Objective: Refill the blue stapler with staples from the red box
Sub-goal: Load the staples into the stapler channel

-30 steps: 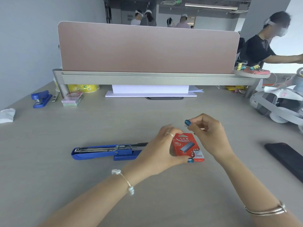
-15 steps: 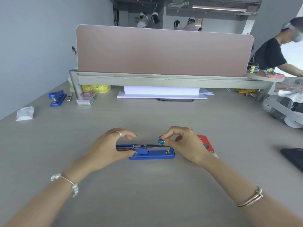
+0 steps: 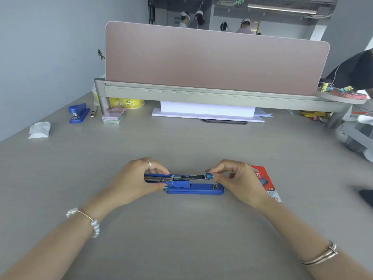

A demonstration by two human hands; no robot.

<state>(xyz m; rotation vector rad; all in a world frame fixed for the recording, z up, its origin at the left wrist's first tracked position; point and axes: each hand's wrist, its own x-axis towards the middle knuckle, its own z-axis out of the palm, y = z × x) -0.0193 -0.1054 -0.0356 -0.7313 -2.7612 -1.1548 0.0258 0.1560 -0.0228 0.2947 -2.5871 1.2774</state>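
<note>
The blue stapler [image 3: 193, 187] lies lengthwise on the grey desk [image 3: 181, 229], its top swung open to the left and its metal staple channel exposed. My left hand [image 3: 135, 182] grips the stapler's opened left end. My right hand [image 3: 236, 182] pinches at the right end of the channel with thumb and forefinger; whether a staple strip is between the fingers cannot be told. The red box [image 3: 266, 183] lies flat on the desk just behind my right hand, partly hidden by it.
A second blue stapler [image 3: 78, 113], a stack of small boxes [image 3: 114, 116] and a crumpled white tissue [image 3: 39, 129] sit at the far left. A pink divider panel [image 3: 212, 59] closes the back. A white device [image 3: 355, 136] and a dark object [image 3: 366, 196] lie at the right.
One second ago both hands were at the red box, left hand holding it. The box now lies on the desk and both hands are at the stapler.
</note>
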